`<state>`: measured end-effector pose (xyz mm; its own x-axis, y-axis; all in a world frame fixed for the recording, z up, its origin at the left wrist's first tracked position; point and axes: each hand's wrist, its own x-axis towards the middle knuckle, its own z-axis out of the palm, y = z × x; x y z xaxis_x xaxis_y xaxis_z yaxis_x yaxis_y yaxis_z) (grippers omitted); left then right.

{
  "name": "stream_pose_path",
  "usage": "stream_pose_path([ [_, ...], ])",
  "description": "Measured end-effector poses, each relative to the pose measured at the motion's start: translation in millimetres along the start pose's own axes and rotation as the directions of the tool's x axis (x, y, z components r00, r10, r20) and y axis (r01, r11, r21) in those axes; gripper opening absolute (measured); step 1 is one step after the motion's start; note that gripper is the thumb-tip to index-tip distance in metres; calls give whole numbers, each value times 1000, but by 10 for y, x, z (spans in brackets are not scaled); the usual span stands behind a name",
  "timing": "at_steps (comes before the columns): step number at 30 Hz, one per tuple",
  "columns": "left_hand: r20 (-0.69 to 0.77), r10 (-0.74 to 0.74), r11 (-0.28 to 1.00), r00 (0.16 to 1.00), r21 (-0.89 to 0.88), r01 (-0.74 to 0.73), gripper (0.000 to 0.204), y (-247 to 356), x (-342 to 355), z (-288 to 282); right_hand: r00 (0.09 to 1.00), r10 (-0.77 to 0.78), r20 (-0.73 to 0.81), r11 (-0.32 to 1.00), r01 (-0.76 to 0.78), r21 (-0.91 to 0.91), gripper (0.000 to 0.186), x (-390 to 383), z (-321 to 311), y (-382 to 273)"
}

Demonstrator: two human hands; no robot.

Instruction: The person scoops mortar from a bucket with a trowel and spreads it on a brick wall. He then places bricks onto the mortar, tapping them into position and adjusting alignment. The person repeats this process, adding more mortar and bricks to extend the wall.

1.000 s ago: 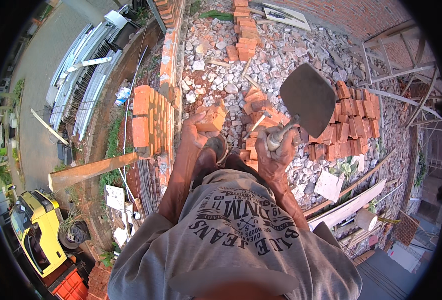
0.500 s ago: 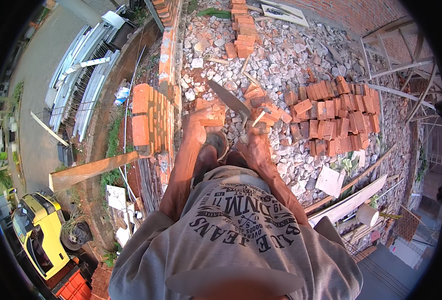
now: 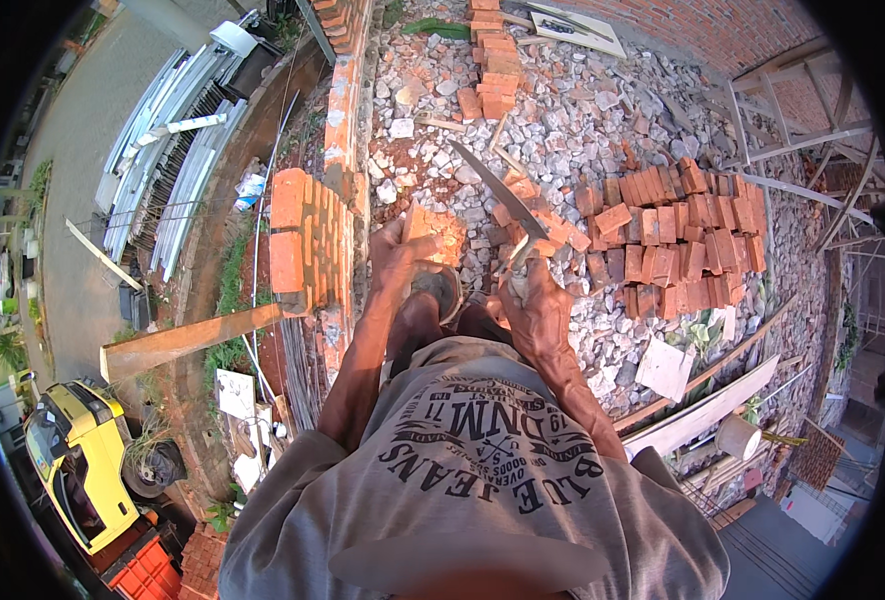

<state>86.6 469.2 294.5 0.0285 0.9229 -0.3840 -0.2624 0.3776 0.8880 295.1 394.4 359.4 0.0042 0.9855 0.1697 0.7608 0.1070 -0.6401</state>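
My left hand (image 3: 395,252) is wrapped round an orange brick (image 3: 447,236), whose rough, crumbly-looking face is turned up and to the right. To the right, my right hand (image 3: 540,308) is closed round the handle of a trowel (image 3: 503,190). The handle is mostly hidden by my fingers. The trowel's long grey blade points up and left, its tip beyond the brick, and its bent metal neck shows just above my fist. Blade and brick are apart. Loose bricks (image 3: 566,232) lie on the rubble just past the blade.
A large heap of bricks (image 3: 678,245) lies on the rubble (image 3: 563,110) to the right, with another row (image 3: 496,65) farther off. On my left stands a low brick wall (image 3: 308,245) with a plank (image 3: 193,338) jutting outward. A white bucket (image 3: 738,434) and boards lie at lower right.
My right hand has shifted slightly right and nearer with the trowel, so its blade has moved right, away from the brick. The brick in my left hand has been tilted, showing its rough face.
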Motion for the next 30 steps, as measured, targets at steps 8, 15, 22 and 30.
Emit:
stream_pose_path([
  [8, 41, -52, 987, 998, 157, 45, 45, 7, 12, -14, 968, 52, 245, 996, -34, -80, 32, 32, -36, -78],
  [15, -22, -157, 985, 987, 70, 158, 40, -17, 6, -41, 954, -221, -202, 930, 269, 252, 45, -58, 0, -63],
  [22, 47, -154, 986, 987, 77, 150, 44, -83, 65, -58, 993, 115, -19, 970, -108, 220, 49, 26, -8, -76],
  [30, 104, -26, 994, 994, 109, 14, 41, 88, 210, 48, 966, 219, 136, 975, -223, 14, 30, 191, -69, -78],
])
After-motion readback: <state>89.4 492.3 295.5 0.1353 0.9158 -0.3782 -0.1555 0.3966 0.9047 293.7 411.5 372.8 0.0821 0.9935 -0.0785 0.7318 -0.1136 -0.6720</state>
